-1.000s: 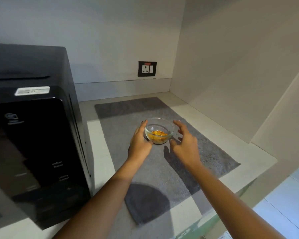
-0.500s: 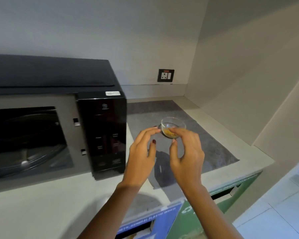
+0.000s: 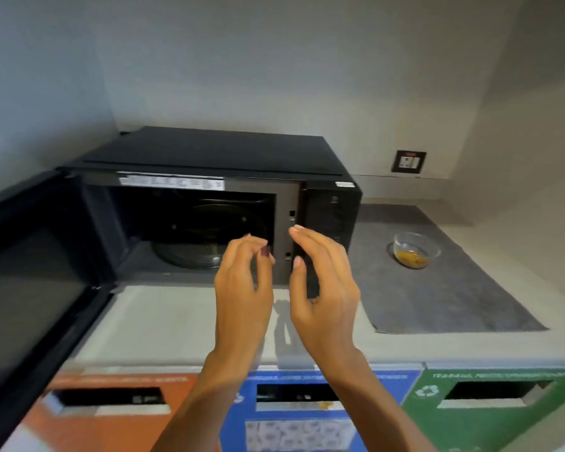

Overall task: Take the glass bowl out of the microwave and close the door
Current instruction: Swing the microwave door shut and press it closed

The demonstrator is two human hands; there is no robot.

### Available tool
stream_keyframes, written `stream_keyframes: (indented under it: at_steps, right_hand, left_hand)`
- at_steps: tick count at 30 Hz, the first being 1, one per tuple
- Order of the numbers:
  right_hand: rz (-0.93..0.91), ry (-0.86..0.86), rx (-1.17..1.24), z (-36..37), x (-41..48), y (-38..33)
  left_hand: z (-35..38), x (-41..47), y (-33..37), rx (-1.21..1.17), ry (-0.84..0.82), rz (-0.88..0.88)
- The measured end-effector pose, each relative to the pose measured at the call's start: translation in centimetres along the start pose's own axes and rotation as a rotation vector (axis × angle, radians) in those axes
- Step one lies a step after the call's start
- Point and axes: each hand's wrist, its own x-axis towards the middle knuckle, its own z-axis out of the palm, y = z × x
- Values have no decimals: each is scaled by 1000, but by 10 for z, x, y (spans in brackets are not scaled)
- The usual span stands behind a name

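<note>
glass bowl [image 3: 416,250], small, round and clear with some orange food in the bottom, is sitting on the grey mat [image 3: 450,288] on the tabletop [image 3: 183,324], out to the right of the black microwave [image 3: 229,177] and well apart from both my hands. i am judging it light but brittle and smooth-walled, so it is asking for a two-sided hold just under the rim, should i be lifting it again. the microwave's black door [image 3: 36,288] is hanging wide open on the left, and i am guessing it is stiff, hinged, and swinging easily from a push on its free outer edge. my left hand [image 3: 245,288] is hovering half open in front of the cavity, fingers loosely curled, holding nothing. my right hand [image 3: 323,288] is floating just beside it, equally relaxed and empty. the door is lying well to the left of my left hand, which is looking to me the better placed to reach it.
</note>
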Motion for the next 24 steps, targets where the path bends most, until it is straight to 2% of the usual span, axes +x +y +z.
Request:
stream_keyframes:
  at_steps: [9, 15, 21, 24]
  right_hand:
    - [-128, -108, 295, 75, 5, -96]
    - [-180, -214, 519, 116, 1, -158]
    - [-207, -436, 695, 145, -3, -209]
    - [-201, -567, 722, 159, -6, -227]
  left_hand:
    - [-133, 0, 19, 255, 304, -67]
    - [-207, -16, 42, 559, 442, -102]
    - [-257, -30, 62, 891, 454, -206]
    - [-274, -35, 63, 1009, 402, -328]
